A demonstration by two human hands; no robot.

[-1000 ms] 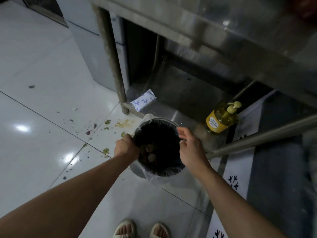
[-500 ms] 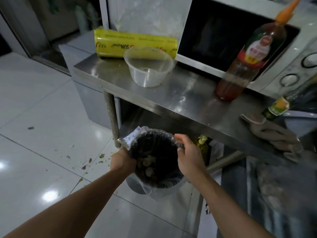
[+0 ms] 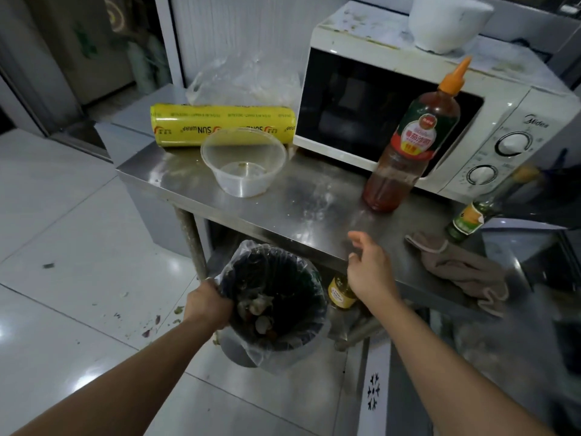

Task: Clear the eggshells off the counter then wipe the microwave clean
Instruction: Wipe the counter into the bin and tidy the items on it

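Head view, looking down: 2 bare forearms are extended toward a steel bench (image 3: 314, 212) and a waste bin (image 3: 273, 306) on the tiled floor (image 3: 72, 247).

The left hand (image 3: 207, 305) is closed around the near-left rim of the bin, so this grip is holding the bin. The bin is lined with a clear plastic bag, and eggshells (image 3: 261, 313) are seen lying among dark waste just to the right of that grip.

The right hand (image 3: 369, 269) is held free in the air at the front edge of the bench, its fingers loosely spread; this grip is wide and nothing is held in it. A brown cloth (image 3: 456, 269) is crumpled on the bench to the right of this grip, and a small green bottle (image 3: 468, 217) is stood beyond the cloth.

Further from the right grip, a tall red sauce bottle (image 3: 412, 146) with an orange nozzle is stood upright in front of the microwave (image 3: 515, 121). The microwave is white and stained, with its door shut, 2 dials at its right, and a white pot (image 3: 446, 20) placed on top. To the left of it a clear plastic bowl (image 3: 243, 162) is set, with a yellow roll of cling wrap (image 3: 223, 122) behind.

A yellow-labelled bottle (image 3: 341, 292) is stood under the bench, between the bin and the right grip. Food scraps are scattered on the floor left of the left grip.
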